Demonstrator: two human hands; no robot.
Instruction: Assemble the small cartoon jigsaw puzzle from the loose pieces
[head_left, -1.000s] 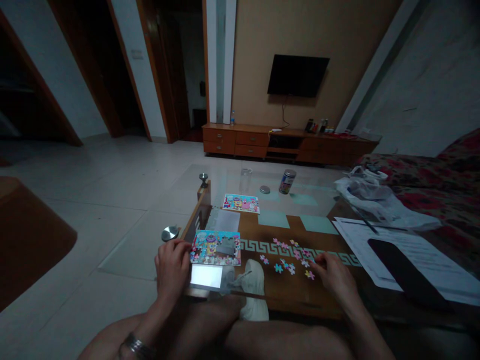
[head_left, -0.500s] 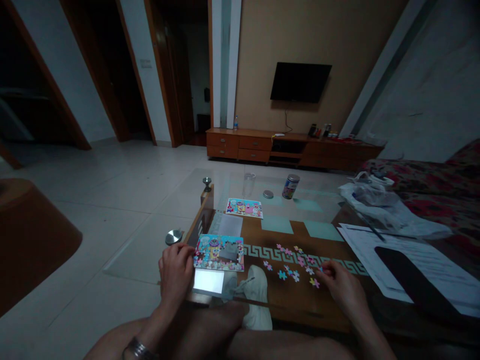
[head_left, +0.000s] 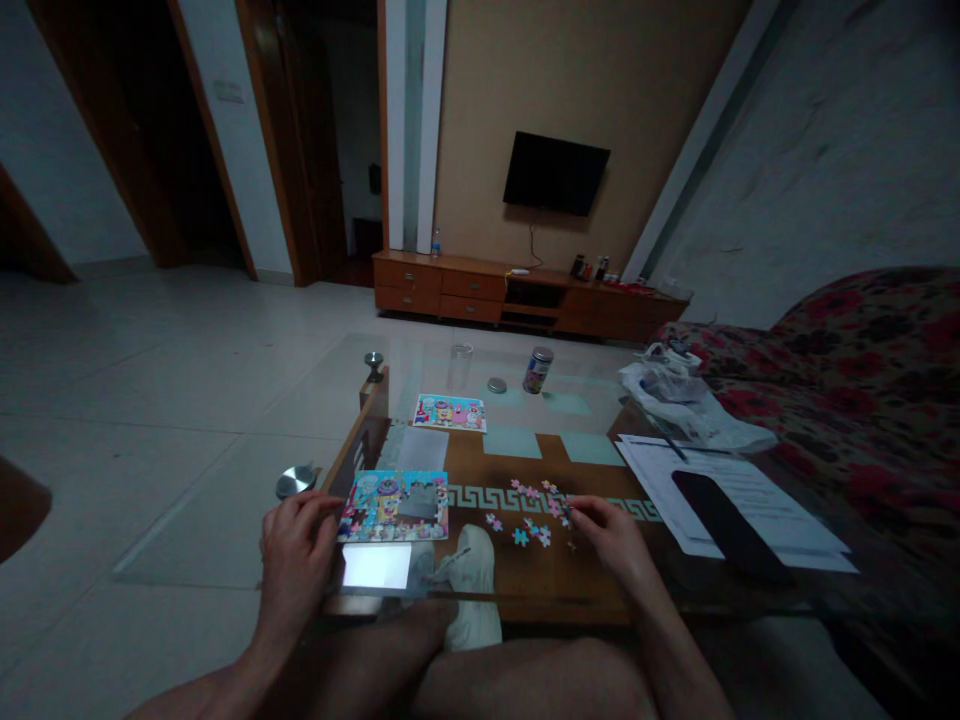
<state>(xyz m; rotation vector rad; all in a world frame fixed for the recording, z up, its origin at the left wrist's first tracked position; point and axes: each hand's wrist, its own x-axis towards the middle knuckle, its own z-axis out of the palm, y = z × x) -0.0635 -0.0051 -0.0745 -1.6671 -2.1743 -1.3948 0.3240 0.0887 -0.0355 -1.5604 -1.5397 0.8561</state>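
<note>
Pink jigsaw piece (head_left: pixel 568 511) pinched between fingers of right hand (head_left: pixel 611 537), loose pieces (head_left: pixel 525 525) just beside; left hand (head_left: pixel 295 556) half-open, fingers touching edge of part-built puzzle (head_left: pixel 394 506), both on wood-and-glass surface (head_left: pixel 551 580).

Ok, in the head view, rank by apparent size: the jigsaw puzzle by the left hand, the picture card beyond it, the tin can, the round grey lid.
1. jigsaw puzzle, though being nearest the camera may inflate it
2. picture card
3. tin can
4. round grey lid
</note>
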